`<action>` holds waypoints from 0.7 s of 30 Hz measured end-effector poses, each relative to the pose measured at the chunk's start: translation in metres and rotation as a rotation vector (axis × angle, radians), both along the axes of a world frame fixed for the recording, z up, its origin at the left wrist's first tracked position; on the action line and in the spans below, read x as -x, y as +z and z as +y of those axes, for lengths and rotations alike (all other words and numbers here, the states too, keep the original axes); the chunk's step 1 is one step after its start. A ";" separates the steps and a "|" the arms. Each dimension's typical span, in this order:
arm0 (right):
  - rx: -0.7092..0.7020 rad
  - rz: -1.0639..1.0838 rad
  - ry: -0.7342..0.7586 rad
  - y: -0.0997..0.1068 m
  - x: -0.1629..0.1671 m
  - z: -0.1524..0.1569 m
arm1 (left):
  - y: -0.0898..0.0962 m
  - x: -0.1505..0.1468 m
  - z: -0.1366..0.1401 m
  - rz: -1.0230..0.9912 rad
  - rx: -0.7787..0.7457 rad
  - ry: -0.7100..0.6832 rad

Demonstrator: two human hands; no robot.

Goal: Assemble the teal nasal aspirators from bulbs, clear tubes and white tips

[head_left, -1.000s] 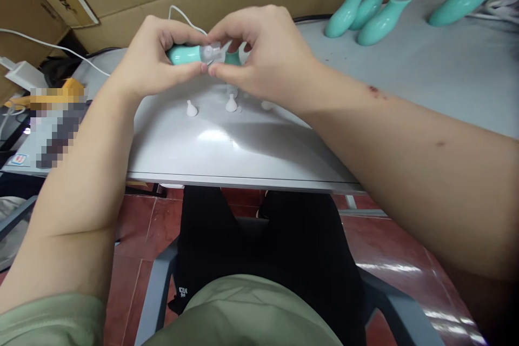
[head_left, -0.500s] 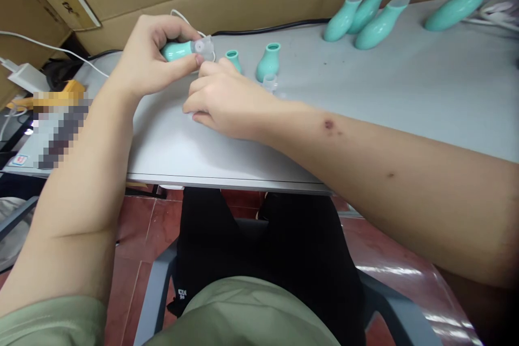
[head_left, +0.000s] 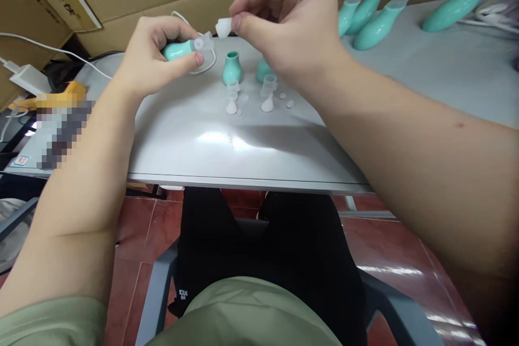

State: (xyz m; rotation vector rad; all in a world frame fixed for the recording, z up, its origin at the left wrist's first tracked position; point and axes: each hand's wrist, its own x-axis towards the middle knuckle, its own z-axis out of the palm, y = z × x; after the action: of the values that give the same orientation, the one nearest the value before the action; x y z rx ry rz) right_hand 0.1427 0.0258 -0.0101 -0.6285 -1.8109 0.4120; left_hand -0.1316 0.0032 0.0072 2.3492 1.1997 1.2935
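My left hand (head_left: 162, 54) is closed around a teal squeeze bulb (head_left: 178, 51), which lies sideways with a clear plastic connector (head_left: 204, 41) on its mouth, pointing right. My right hand (head_left: 290, 24) pinches a small white silicone tip (head_left: 224, 27) between thumb and fingers, just right of the connector and apart from it. Below, an open teal bulb (head_left: 232, 68) stands on the table, and another teal bulb (head_left: 264, 71) is partly hidden by my right hand. In front of them sit two clear connectors (head_left: 232, 90), (head_left: 268, 85) and two white cone tips (head_left: 231, 107), (head_left: 267, 104).
Several small white discs (head_left: 289, 104) lie by the loose parts on the grey table (head_left: 194, 162). At the back right stand several assembled teal bulbs with white tips (head_left: 379, 27), and one more (head_left: 458, 11) lies tilted. A white cable (head_left: 206, 68) runs behind my left hand.
My right hand has risen from the tabletop with the white silicone tip, uncovering the small parts there. My left hand stays in place with its bulb.
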 end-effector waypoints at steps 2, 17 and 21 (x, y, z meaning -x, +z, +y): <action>0.016 -0.005 0.007 -0.003 0.002 0.002 | 0.000 -0.003 -0.001 0.002 -0.002 -0.002; 0.021 -0.011 0.135 -0.006 -0.001 0.003 | -0.008 -0.010 -0.004 -0.006 -0.151 -0.068; -0.004 -0.056 0.114 -0.004 -0.003 0.000 | -0.003 -0.008 -0.004 0.045 -0.108 -0.052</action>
State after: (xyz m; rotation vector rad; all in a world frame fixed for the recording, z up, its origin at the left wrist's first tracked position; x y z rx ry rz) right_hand 0.1461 0.0254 -0.0144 -0.5406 -1.9058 0.4714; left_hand -0.1241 -0.0006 0.0042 2.4803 1.0997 1.3267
